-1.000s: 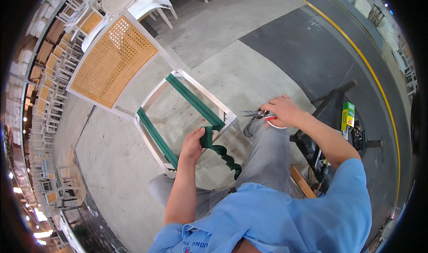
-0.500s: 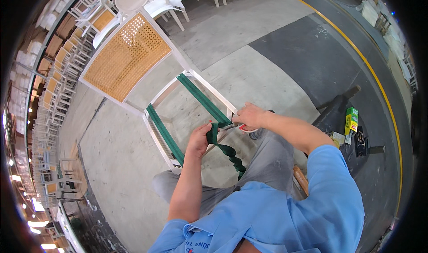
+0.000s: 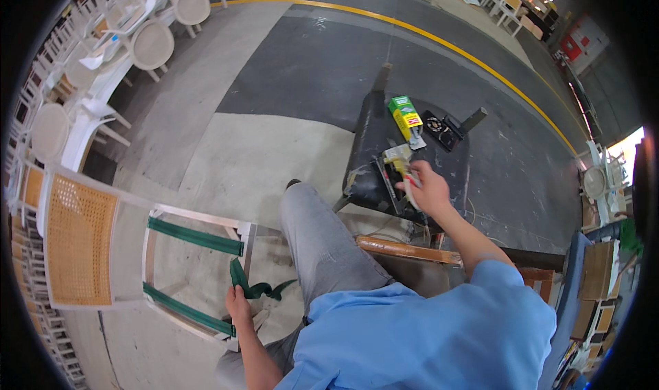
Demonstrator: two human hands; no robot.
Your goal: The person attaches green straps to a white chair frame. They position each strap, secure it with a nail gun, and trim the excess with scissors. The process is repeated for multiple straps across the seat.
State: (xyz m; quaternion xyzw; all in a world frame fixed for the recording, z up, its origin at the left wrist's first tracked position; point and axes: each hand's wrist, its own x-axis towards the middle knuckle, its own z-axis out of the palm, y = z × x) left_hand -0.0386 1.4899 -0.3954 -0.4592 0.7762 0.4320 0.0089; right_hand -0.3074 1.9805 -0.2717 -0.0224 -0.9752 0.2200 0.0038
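While the left hand [image 3: 238, 307] is closed on a green strip [image 3: 257, 290], fingers pinching its near end, the loose tail curls beside the grey-trousered leg [image 3: 302, 232], where a shifting knee could snag it. Just beyond, the pale chair frame [image 3: 206, 216] bears two green bands [image 3: 195, 236]. Farther off, the right hand [image 3: 419, 184] curls around the scissors [image 3: 412, 196]; I cannot tell how firmly, and a loose grip on the cluttered black seat [image 3: 364, 180] might drop them or knock the green-and-yellow box [image 3: 406, 119]. Compared with half a second ago, the right hand has left the frame's corner, and a gap now separates strip from band.
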